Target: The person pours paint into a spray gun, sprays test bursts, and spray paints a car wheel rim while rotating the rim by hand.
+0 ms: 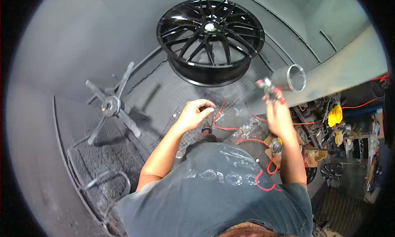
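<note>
A spray gun (269, 91) is gripped in my right hand (279, 113), with the fingers wrapped around its handle. A round cup (296, 77) with a pale rim sticks out from the gun's far side; both are slightly blurred. My left hand (195, 115) hovers in front of my body, its fingers loosely curled and the thumb a little apart from them; I see nothing held in it. Beyond both hands, a glossy black multi-spoke wheel rim (210, 43) lies face up, with a bright spot at its hub. Neither hand touches the rim.
A grey stand (111, 105) with several radiating arms is at the left. The red hose (224, 128) loops across the floor near my feet. Grey booth walls (74, 35) curve around the back. Shelves with clutter and a yellow cloth (335, 115) stand at the right.
</note>
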`<state>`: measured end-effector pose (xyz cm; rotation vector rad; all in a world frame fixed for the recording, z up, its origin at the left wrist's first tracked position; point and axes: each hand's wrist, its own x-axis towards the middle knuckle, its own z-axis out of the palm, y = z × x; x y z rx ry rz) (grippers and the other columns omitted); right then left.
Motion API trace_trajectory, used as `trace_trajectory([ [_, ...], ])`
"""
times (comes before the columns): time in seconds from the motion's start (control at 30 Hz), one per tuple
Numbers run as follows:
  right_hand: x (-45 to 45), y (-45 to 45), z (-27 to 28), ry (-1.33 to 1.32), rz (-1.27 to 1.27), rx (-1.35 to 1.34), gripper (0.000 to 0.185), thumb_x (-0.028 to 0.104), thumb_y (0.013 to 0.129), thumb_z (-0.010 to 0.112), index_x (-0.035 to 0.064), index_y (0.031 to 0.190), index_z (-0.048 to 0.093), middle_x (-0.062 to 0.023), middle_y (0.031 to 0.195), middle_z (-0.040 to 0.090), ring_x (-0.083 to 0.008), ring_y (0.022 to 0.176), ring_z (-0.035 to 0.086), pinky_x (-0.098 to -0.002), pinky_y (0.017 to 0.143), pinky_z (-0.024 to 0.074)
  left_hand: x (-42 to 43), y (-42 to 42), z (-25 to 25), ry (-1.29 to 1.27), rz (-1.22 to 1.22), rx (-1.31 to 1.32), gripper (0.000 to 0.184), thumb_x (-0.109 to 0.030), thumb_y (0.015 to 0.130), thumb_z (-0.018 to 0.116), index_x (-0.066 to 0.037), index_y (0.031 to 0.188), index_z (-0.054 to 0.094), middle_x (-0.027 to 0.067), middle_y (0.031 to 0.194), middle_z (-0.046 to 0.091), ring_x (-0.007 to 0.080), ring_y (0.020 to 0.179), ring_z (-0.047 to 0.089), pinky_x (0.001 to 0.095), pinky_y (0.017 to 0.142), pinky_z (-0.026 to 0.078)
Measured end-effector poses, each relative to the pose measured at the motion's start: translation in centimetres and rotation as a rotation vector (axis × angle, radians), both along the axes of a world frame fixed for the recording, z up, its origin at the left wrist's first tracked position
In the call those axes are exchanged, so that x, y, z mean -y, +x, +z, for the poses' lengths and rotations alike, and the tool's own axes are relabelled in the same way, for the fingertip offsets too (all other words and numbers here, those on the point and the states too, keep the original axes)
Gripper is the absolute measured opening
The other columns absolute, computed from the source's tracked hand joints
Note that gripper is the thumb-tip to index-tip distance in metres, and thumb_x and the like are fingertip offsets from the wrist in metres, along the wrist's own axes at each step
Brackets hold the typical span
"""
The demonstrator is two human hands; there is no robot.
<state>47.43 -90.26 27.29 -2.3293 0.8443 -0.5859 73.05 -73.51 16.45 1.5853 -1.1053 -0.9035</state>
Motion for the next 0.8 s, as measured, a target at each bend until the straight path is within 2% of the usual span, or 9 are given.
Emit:
trace_trajectory([
  [0.1, 0.3, 4.9, 1.5, 0.209, 0.186, -0.068, 0.031, -0.001, 0.094, 0.046, -0.0054, 0.124, 0.052, -0.0221, 0.113, 0.061, -0.0353, 0.099, 0.064, -0.0388, 0.089, 0.0499, 4.2, 5.4, 0.2, 0.019, -0.034, -0.124, 0.020, -0.014, 0.091, 0.067, 0.002, 0.104, 0.069, -0.0011, 0.083, 0.066, 0.0040, 0.069, 0.054, 0.0222, 0.062, 0.045],
  [0.23, 1.7, 11.4, 3.1, 0.408, 0.385, -0.066, 0.035, -0.003, 0.090, 0.052, -0.0039, 0.125, 0.053, -0.0223, 0.122, 0.058, -0.0380, 0.103, 0.063, -0.0398, 0.090, 0.0504, 7.9, 12.0, 3.5, -0.029, -0.012, -0.001, 0.018, -0.014, 0.089, 0.066, 0.000, 0.100, 0.071, 0.0009, 0.074, 0.067, 0.0056, 0.063, 0.053, 0.0253, 0.059, 0.044],
  [0.3, 3.5, 14.3, 3.4, 0.419, 0.432, -0.161, 0.041, -0.003, 0.088, 0.055, -0.0035, 0.129, 0.049, -0.0223, 0.122, 0.057, -0.0399, 0.103, 0.063, -0.0413, 0.089, 0.0510, 9.3, 15.0, 4.8, 0.010, 0.000, 0.047, 0.018, -0.015, 0.090, 0.066, 0.001, 0.098, 0.070, 0.0017, 0.073, 0.066, 0.0063, 0.063, 0.054, 0.0257, 0.058, 0.045],
  [0.37, 5.6, 17.2, 3.8, 0.209, 0.572, -0.078, 0.043, -0.004, 0.087, 0.056, -0.0035, 0.130, 0.047, -0.0225, 0.119, 0.058, -0.0418, 0.101, 0.063, -0.0436, 0.085, 0.0514, 10.4, 17.5, 5.4, 0.008, 0.038, 0.023, 0.017, -0.015, 0.091, 0.065, 0.001, 0.096, 0.070, 0.0006, 0.073, 0.065, 0.0064, 0.065, 0.053, 0.0254, 0.060, 0.044],
  [0.43, 7.5, 19.9, 5.1, 0.154, 0.636, -0.019, 0.042, -0.005, 0.087, 0.056, -0.0033, 0.129, 0.048, -0.0199, 0.114, 0.059, -0.0375, 0.093, 0.064, -0.0408, 0.081, 0.0516, 11.3, 19.4, 6.9, 0.026, 0.063, 0.053, 0.016, -0.015, 0.091, 0.065, 0.001, 0.090, 0.070, -0.0010, 0.070, 0.062, 0.0061, 0.066, 0.052, 0.0251, 0.060, 0.044],
  [0.5, 8.9, 21.7, 6.4, 0.418, 0.491, -0.021, 0.037, -0.006, 0.088, 0.054, -0.0037, 0.125, 0.051, -0.0162, 0.110, 0.059, -0.0297, 0.091, 0.063, -0.0360, 0.082, 0.0504, 12.1, 21.2, 6.3, -0.022, 0.103, 0.073, 0.017, -0.015, 0.091, 0.065, 0.001, 0.087, 0.070, -0.0011, 0.069, 0.061, 0.0058, 0.065, 0.052, 0.0254, 0.059, 0.044],
  [0.53, 9.7, 22.9, 7.1, 0.297, 0.500, 0.031, 0.034, -0.007, 0.089, 0.051, -0.0039, 0.123, 0.052, -0.0133, 0.106, 0.058, -0.0242, 0.091, 0.060, -0.0327, 0.085, 0.0483, 12.5, 21.7, 7.1, -0.052, 0.135, 0.109, 0.017, -0.015, 0.091, 0.066, 0.001, 0.087, 0.069, -0.0009, 0.067, 0.060, 0.0056, 0.064, 0.052, 0.0251, 0.059, 0.044],
  [0.63, 12.5, 24.2, 7.7, 0.213, 0.390, 0.019, 0.025, -0.004, 0.093, 0.049, -0.0046, 0.117, 0.054, -0.0154, 0.105, 0.059, -0.0264, 0.094, 0.060, -0.0346, 0.087, 0.0475, 13.5, 22.7, 8.1, -0.124, 0.160, 0.210, 0.010, -0.008, 0.086, 0.069, 0.002, 0.089, 0.070, 0.0039, 0.081, 0.066, 0.0086, 0.068, 0.059, 0.0255, 0.060, 0.047],
  [0.8, 17.5, 24.1, 7.3, 0.003, 0.071, 0.054, 0.025, -0.002, 0.095, 0.047, -0.0045, 0.118, 0.055, -0.0170, 0.100, 0.063, -0.0298, 0.093, 0.063, -0.0379, 0.085, 0.0486, 15.1, 21.0, 6.9, -0.152, 0.059, 0.078, 0.012, -0.004, 0.088, 0.067, 0.003, 0.096, 0.072, 0.0079, 0.088, 0.068, 0.0113, 0.071, 0.065, 0.0253, 0.065, 0.053],
])
